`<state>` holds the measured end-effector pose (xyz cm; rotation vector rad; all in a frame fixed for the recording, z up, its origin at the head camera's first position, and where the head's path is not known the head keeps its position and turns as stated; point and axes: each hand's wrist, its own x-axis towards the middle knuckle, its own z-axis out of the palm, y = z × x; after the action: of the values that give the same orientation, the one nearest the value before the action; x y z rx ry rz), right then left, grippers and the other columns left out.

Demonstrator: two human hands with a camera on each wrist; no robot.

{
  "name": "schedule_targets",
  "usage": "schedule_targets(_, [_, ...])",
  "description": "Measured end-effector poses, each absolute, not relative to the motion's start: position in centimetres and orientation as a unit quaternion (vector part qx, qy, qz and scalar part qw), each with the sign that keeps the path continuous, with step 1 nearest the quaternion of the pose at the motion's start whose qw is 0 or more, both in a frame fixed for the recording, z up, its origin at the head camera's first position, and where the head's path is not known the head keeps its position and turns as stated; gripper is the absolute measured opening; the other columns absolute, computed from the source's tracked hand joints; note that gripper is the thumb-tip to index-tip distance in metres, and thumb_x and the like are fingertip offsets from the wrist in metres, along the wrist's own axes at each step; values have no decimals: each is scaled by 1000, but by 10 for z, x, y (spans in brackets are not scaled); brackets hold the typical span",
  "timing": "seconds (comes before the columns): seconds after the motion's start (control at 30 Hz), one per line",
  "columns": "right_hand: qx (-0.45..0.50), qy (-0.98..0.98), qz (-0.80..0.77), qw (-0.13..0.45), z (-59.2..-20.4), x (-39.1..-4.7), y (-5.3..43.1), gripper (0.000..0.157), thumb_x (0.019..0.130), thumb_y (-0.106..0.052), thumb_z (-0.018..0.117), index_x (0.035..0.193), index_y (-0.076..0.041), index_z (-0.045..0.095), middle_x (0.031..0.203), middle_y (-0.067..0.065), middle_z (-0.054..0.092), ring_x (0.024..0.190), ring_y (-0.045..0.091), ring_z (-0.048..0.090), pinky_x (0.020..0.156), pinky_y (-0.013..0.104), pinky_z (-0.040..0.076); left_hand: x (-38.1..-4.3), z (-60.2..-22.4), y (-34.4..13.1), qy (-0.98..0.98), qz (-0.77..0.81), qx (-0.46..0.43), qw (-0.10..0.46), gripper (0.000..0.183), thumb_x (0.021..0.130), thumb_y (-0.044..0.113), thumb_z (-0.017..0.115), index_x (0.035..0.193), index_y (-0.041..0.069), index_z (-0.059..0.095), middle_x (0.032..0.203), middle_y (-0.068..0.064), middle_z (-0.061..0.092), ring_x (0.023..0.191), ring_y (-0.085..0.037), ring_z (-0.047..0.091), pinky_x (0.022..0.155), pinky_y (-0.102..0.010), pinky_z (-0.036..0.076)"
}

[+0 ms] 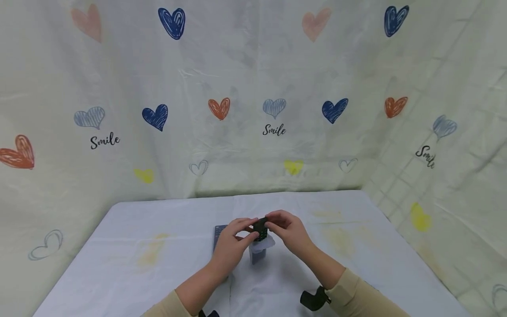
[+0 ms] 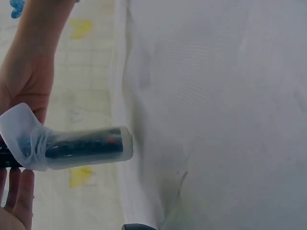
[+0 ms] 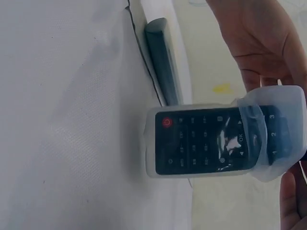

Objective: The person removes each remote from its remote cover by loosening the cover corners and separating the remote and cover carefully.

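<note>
A black remote control (image 1: 260,229) stands upright over the table, its lower part inside a translucent sleeve (image 3: 278,165). The sleeve's upper edge is folded outward around the remote. Through the sleeve, a red power button and rows of small buttons show in the right wrist view. With thumb and fingers, my left hand (image 1: 233,242) grips the remote's bare upper end on its left side. My right hand (image 1: 291,233) pinches the same end at the upper right. Fingertips are partly hidden behind the remote in both wrist views.
A dark, long, flat-looking object with small marks (image 1: 218,235) lies on the table just left of the remote. The white-covered table (image 1: 119,264) reaches back to a curtain printed with hearts (image 1: 237,145). A black wrist-camera mount (image 1: 313,299) hangs below the right sleeve.
</note>
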<state>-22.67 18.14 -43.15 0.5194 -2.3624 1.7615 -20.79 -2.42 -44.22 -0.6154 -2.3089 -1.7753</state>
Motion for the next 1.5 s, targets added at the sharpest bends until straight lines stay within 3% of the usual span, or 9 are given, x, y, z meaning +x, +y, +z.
schedule_targets(0.17, [152, -788, 593, 62, -430, -225, 181, 20, 90, -13, 74, 108, -9, 68, 104, 9, 71, 97, 22, 70, 85, 32, 56, -209, -436, -26, -784, -586, -193, 73, 34, 94, 24, 69, 129, 25, 67, 124, 5, 65, 108, -17, 64, 81, -29, 55])
schedule_targets(0.3, [171, -789, 589, 43, -432, -225, 183, 28, 90, -15, 74, 118, -13, 67, 115, 10, 69, 100, 23, 70, 85, 34, 56, -213, -438, -27, -784, -589, -185, 61, 34, 96, 20, 67, 129, 22, 67, 127, 0, 65, 110, -20, 64, 84, -30, 54])
schedule_targets(0.43, [194, -788, 583, 43, -435, -226, 185, 36, 91, -18, 73, 125, -14, 67, 123, 10, 67, 102, 23, 69, 83, 30, 56, -219, -446, -28, -782, -589, -194, 60, 33, 96, 29, 67, 129, 26, 67, 127, 3, 65, 109, -17, 64, 83, -30, 54])
schedule_targets(0.73, [187, -781, 594, 36, -440, -228, 185, 37, 91, -14, 72, 127, -5, 66, 122, 15, 66, 100, 22, 70, 81, 42, 58, -226, -451, -26, -773, -604, -191, 36, 33, 95, 33, 67, 128, 32, 66, 127, 7, 63, 109, -14, 63, 82, -26, 56])
schedule_targets(1.0, [183, -777, 602, 30, -440, -229, 183, 37, 91, -13, 72, 127, -8, 66, 122, 17, 66, 99, 26, 70, 82, 46, 58, -229, -452, -24, -757, -624, -189, 35, 33, 95, 25, 69, 128, 26, 67, 126, 0, 62, 106, -17, 65, 81, -27, 57])
schedule_targets(1.33, [191, -775, 602, 21, -440, -232, 183, 41, 91, -11, 72, 131, -7, 64, 122, 18, 65, 97, 23, 70, 79, 31, 58, -230, -450, -23, -757, -628, -179, 22, 33, 95, 25, 69, 128, 25, 67, 127, -1, 62, 107, -17, 64, 81, -26, 57])
schedule_targets(1.5, [202, -778, 594, 25, -438, -233, 183, 39, 91, -11, 72, 129, -6, 65, 120, 17, 66, 94, 21, 71, 79, 29, 58, -230, -449, -23, -752, -632, -186, 18, 34, 95, 24, 69, 129, 24, 67, 130, -3, 61, 107, -19, 65, 80, -26, 57])
